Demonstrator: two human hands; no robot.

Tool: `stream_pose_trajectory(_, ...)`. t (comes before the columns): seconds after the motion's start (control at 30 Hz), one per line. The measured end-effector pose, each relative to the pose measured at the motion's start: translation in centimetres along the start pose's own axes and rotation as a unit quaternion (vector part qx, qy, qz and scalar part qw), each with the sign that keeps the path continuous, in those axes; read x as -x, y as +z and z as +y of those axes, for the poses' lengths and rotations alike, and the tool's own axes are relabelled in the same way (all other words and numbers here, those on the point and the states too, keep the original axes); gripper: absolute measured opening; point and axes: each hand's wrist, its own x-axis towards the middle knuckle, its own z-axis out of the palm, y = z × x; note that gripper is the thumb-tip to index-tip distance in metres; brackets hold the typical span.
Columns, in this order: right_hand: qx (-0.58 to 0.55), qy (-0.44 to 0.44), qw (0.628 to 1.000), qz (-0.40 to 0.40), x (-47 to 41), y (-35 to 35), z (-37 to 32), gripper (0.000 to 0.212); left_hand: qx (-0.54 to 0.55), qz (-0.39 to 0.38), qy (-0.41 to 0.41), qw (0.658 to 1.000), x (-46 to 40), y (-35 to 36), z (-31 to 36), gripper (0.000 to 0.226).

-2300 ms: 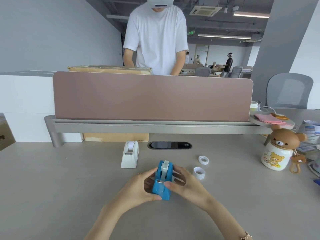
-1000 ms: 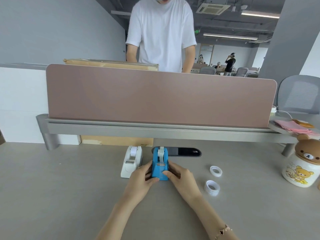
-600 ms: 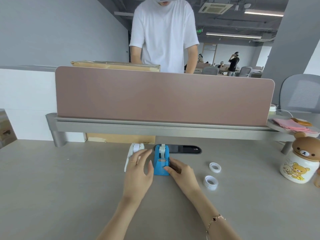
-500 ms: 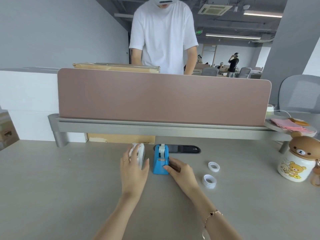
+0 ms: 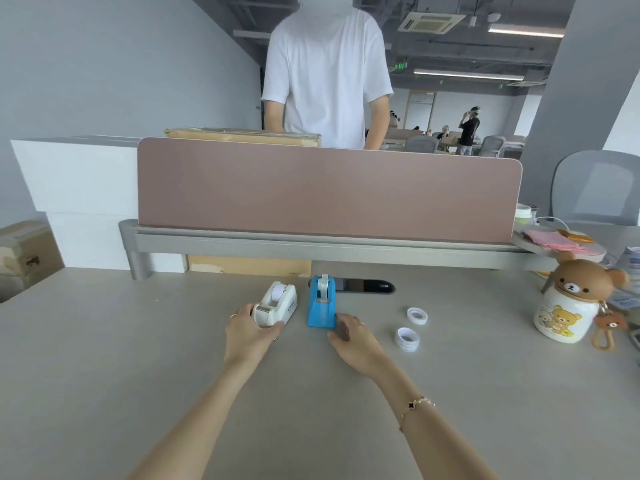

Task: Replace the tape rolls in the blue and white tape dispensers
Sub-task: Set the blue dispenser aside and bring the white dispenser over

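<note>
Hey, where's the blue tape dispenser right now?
In the head view the blue tape dispenser stands on the desk near the middle, just right of the white tape dispenser, with the right hand at its near corner.

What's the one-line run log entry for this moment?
left hand: grips white tape dispenser | right hand: beside blue tape dispenser | two loose tape rolls: on desk
</note>
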Motion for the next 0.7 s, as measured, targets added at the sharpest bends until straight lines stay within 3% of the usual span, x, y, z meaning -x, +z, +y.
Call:
stream_pose_trajectory(0.13,-0.012,0.018,0.999,-0.039,2.2,-0.3,0.0,0.061,-0.051,-0.082,0.016,0.995,1.9,-3.0,-1.0,0.040)
stream_pose_trajectory(0.23,-0.088,0.017,0.995,-0.044,3.8,-0.5,0.7,0.062,-0.045,-0.170,0.021,0.984,3.2,-5.2,-2.0,0.048)
stream_pose_trajectory(0.47,-0.158,-0.023,0.986,-0.044,6.8,-1.7,0.4,0.046,0.002,-0.323,0.056,0.945,5.1,-5.2,-1.5,0.045)
stream_pose_trajectory(0.7,-0.147,-0.050,0.987,-0.047,7.8,-2.4,0.6,0.027,-0.039,-0.372,0.076,0.924,4.6,-4.5,-0.6,0.047)
